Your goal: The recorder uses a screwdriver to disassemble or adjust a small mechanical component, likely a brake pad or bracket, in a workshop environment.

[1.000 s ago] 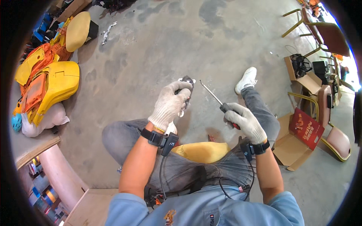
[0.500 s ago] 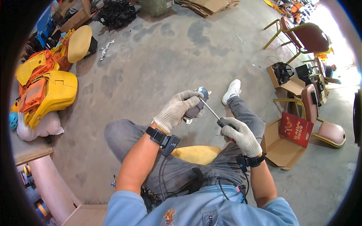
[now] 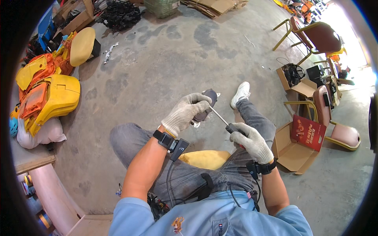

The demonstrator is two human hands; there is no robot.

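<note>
"I'm at the far end, working from the head view. What does the left side hold?"

"I've got the white-gloved left hand [image 3: 183, 114] closed around a small, dark-grey, rounded casing [image 3: 204, 114]. I see it held up over the grey concrete floor [image 3: 165, 70], with its long axis slanting from near left to far right."

"And the right?"

"I read the white-gloved right hand [image 3: 252, 142] as wrapped around the black-and-red handle of a screwdriver [image 3: 230, 127] with a straight, thin metal shaft. So both of my 2 hands are occupied."

"Which relation should I watch?"

"Shaft to casing. From the right hand, the casing lies forward and to the left, and the shaft points along that same diagonal, crossing the casing's long axis at a steep angle. The left hand is the nearer of the 2, since it grips the casing itself. The tip ends right by the left fingertips; whether it touches the casing or stops just short, I cannot tell."

"Anything close around?"

"I see a smooth, rounded yellow piece [image 3: 205, 159] nearer the body, a white shoe [image 3: 240, 94] beyond the right hand, and a brown cardboard box with a red lid [image 3: 302, 159] off to the right."
</note>
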